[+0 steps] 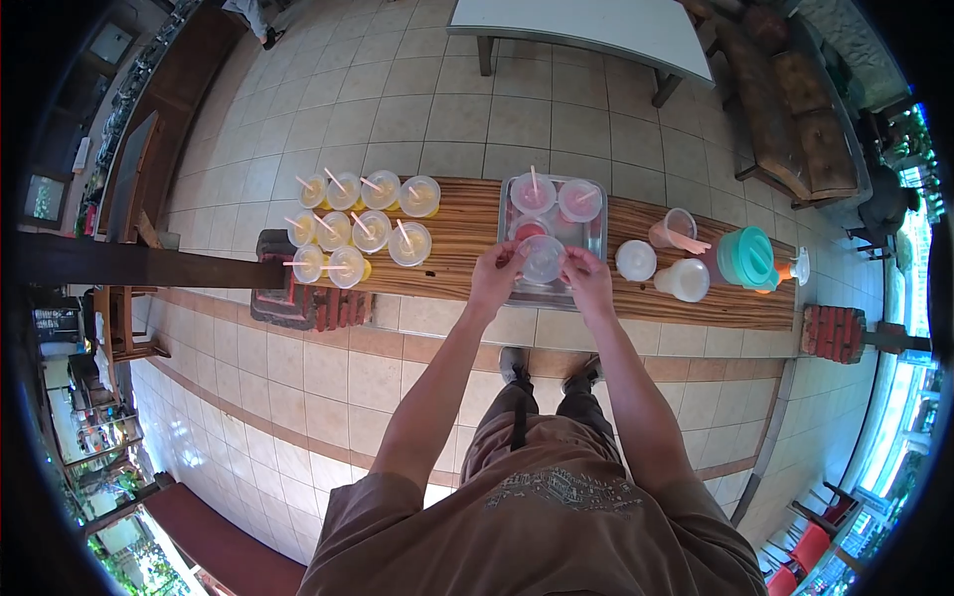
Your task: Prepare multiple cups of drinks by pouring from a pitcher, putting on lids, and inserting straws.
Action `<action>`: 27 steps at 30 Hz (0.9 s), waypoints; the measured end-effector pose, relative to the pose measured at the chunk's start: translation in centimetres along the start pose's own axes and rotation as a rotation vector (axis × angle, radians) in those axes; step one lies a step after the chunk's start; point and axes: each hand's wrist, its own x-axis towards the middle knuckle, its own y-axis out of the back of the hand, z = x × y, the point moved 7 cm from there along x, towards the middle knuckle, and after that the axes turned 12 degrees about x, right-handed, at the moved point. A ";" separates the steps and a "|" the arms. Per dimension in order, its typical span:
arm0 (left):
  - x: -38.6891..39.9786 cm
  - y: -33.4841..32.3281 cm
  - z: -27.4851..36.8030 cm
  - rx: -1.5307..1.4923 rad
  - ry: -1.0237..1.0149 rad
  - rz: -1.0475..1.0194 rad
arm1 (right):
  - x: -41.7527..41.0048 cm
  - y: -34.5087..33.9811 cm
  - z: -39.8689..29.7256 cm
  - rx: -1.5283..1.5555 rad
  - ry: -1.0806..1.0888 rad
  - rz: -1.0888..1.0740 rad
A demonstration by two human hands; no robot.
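A clear plastic lid (542, 259) is pinched at its two sides by my left hand (497, 274) and my right hand (587, 274). It is over the near part of a metal tray (602, 223). Just beyond it stands an uncovered-looking cup of pink drink (531, 226); whether the lid touches it I cannot tell. At the tray's far end are two lidded pink drinks, one (533, 195) with an upright straw, the other (580, 200) with a tilted straw. Right of the tray a stack of white lids (636, 261) lies near my right hand.
Several lidded yellow drinks (370, 231) with straws stand on the left of the striped wooden counter (462, 216). To the right are a cup of pink straws (673, 229), stacked cups (682, 280), a teal-lidded pitcher (749, 257) and a pump bottle (799, 267). A person's leg shows far off.
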 end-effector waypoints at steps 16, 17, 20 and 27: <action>5.9 2.0 -0.7 0.407 -0.211 0.377 | 4.8 -2.8 1.0 -0.297 0.147 0.160; 6.1 1.8 -0.7 0.405 -0.212 0.374 | 5.0 -2.7 1.3 -0.327 0.129 0.152; 6.4 1.2 -0.9 0.399 -0.176 0.335 | 5.5 -2.3 2.0 -0.363 0.144 0.147; 6.5 1.6 -2.4 0.415 -0.160 0.284 | 4.5 -3.2 0.7 -0.459 0.215 0.130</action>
